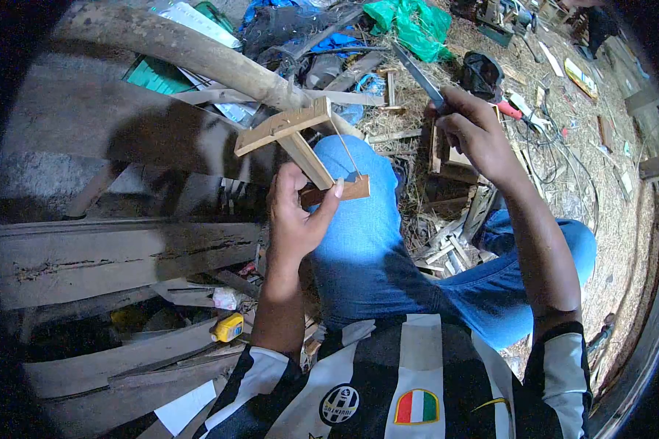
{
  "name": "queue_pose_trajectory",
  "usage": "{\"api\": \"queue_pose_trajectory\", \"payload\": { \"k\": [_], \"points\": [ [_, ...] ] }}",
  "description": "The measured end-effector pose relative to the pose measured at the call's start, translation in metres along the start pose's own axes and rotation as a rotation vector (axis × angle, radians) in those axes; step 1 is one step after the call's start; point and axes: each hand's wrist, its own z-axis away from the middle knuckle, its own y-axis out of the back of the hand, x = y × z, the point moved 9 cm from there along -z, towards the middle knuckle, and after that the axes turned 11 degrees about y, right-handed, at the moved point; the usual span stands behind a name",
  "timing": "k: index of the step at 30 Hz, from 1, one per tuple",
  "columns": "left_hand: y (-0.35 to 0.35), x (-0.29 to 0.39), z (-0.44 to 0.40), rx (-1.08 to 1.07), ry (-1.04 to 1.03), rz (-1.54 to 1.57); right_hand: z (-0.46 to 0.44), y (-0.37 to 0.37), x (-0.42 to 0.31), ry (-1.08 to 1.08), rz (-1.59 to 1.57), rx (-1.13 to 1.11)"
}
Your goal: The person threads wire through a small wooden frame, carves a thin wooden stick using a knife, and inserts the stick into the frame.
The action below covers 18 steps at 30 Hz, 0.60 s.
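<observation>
My left hand (300, 216) is closed on a small wooden frame (302, 150), gripping its lower crosspiece between thumb and fingers. The frame has a wider board on top, a narrow upright in the middle and a thin wire or cord running down its right side. It is held tilted just above my jeans-covered knee (355, 241). Raised to the right, my right hand (477, 132) is wrapped round a knife (419, 75), whose blade points up and to the left, apart from the frame. My fingers hide the knife's handle.
A long round pole (176, 47) and heavy planks (124, 252) lie on the left. Beside them sits a yellow bottle (228, 328). Green plastic (417, 25), a black bag (481, 73), cables and wood scraps litter the straw-covered ground. A wooden box (447, 157) stands below my right hand.
</observation>
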Motion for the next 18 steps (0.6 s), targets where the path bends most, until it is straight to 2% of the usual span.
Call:
{"api": "queue_pose_trajectory", "payload": {
  "k": [2, 6, 8, 9, 10, 13, 15, 16, 18],
  "points": [
    [0.002, 0.010, -0.001, 0.053, -0.071, -0.027, 0.000, -0.005, -0.019, 0.025, 0.029, -0.021],
    [-0.001, 0.010, -0.001, 0.025, -0.034, 0.006, -0.001, -0.013, -0.047, 0.116, 0.049, -0.037],
    [-0.001, 0.014, -0.001, 0.048, -0.052, 0.002, -0.002, -0.016, -0.065, 0.360, 0.066, -0.028],
    [-0.002, 0.013, 0.000, 0.043, -0.051, 0.000, 0.000, -0.018, -0.068, 0.228, 0.045, -0.065],
    [-0.002, 0.011, 0.000, 0.050, -0.034, 0.017, 0.000, -0.017, -0.075, 0.225, 0.042, -0.062],
    [-0.003, 0.009, 0.000, 0.058, -0.027, 0.030, 0.005, -0.020, -0.060, 0.015, 0.050, -0.128],
    [-0.001, 0.010, 0.000, 0.062, -0.038, 0.028, 0.005, -0.020, -0.061, 0.148, 0.041, -0.100],
    [-0.001, 0.009, 0.000, 0.049, -0.020, -0.006, 0.005, -0.021, -0.056, 0.147, 0.040, -0.098],
    [-0.002, 0.007, 0.000, 0.034, -0.003, -0.041, 0.005, -0.017, -0.060, 0.262, 0.143, -0.041]
  ]
}}
